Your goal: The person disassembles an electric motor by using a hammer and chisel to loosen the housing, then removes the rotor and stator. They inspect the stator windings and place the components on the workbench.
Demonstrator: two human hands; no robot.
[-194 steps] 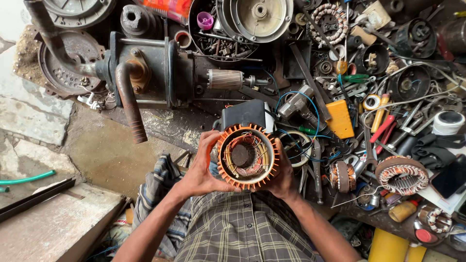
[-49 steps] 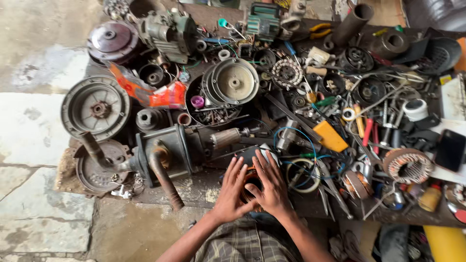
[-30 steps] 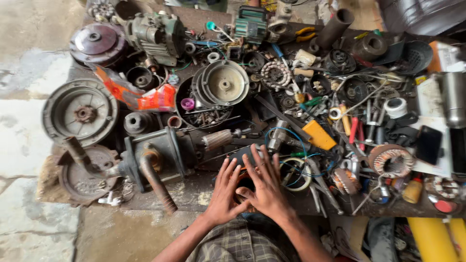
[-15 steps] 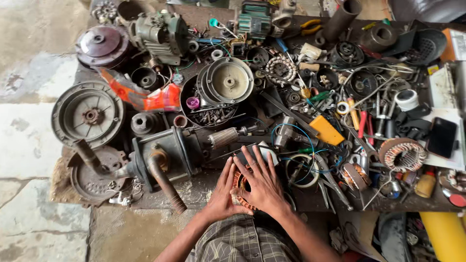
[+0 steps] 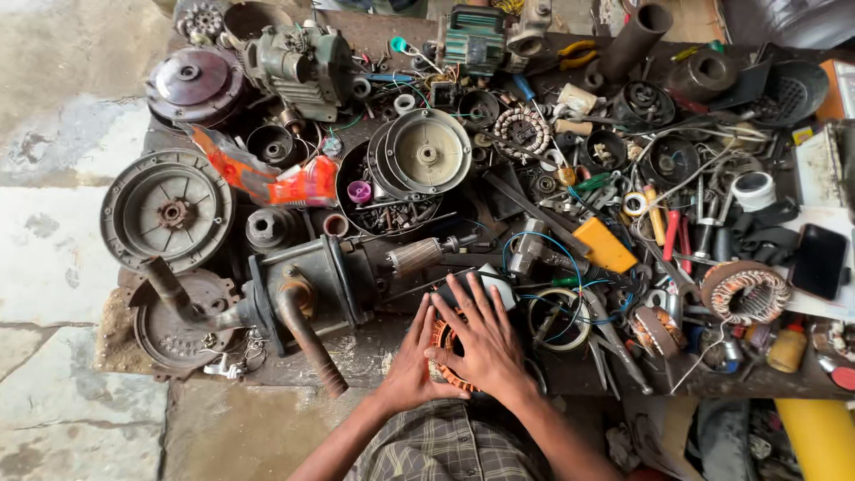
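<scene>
The orange-laminated motor stator [image 5: 443, 349] is being pressed flat on the bench's near edge, beside the grey pump housing [image 5: 307, 287]. The right hand [image 5: 476, 343] is being spread open-palmed over it, the left hand [image 5: 411, 363] cupped against its side; nothing is being lifted or fitted yet.

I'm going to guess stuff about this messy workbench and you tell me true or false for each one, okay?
1. Both hands, the left hand and the right hand, lie flat on the round orange-and-copper wound motor core. True.
2. The motor core is held up in the air. False: it rests on the dark cluttered workbench, under the hands.
3. A yellow rectangular block lies to the right of the hands. True.
4. The black phone is under the left hand. False: it lies far off at the right edge of the workbench.
5. A grey round finned metal cover sits at the left. True.
</scene>
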